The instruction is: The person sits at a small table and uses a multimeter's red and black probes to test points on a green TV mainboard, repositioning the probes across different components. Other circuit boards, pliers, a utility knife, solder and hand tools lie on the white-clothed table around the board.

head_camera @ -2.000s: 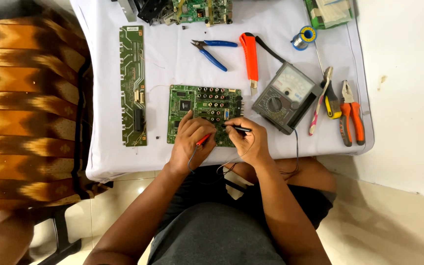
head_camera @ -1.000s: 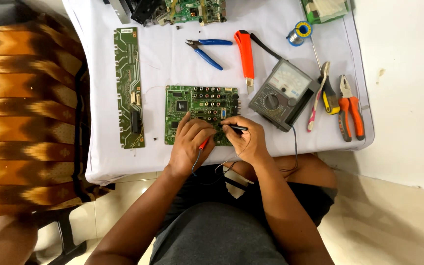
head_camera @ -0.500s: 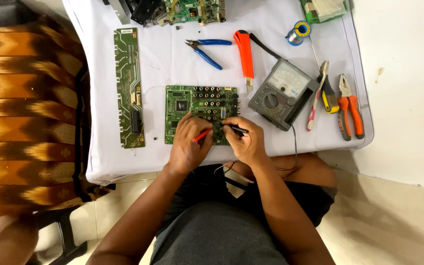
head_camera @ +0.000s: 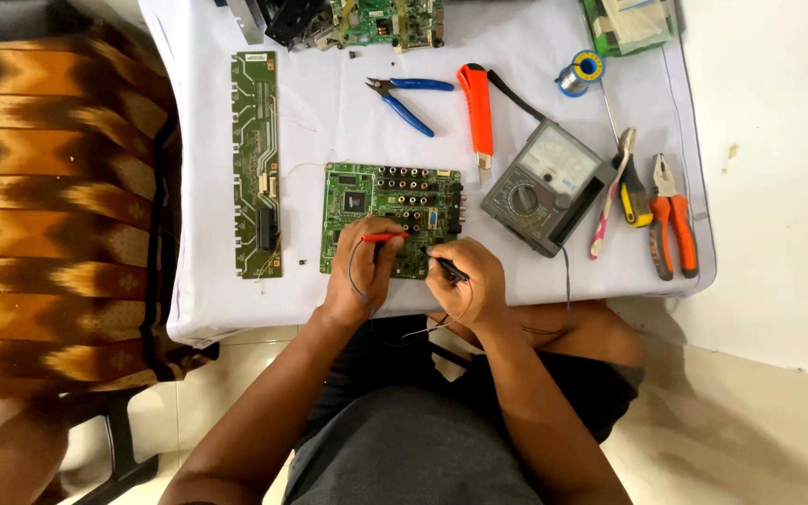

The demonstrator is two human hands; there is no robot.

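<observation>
Two probes are down on the green circuit board, which lies flat near the front edge of the white surface. Left hand, fingers closed on the red probe, angles its tip inward; right hand pinches the black probe pen-style for fine control. The grey analog meter sits just beside, dial tilted toward the person, easy to read.

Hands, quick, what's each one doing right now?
Left hand: closed on the red probe, over the green circuit board.
Right hand: closed on the black probe, tip at the board.
</observation>
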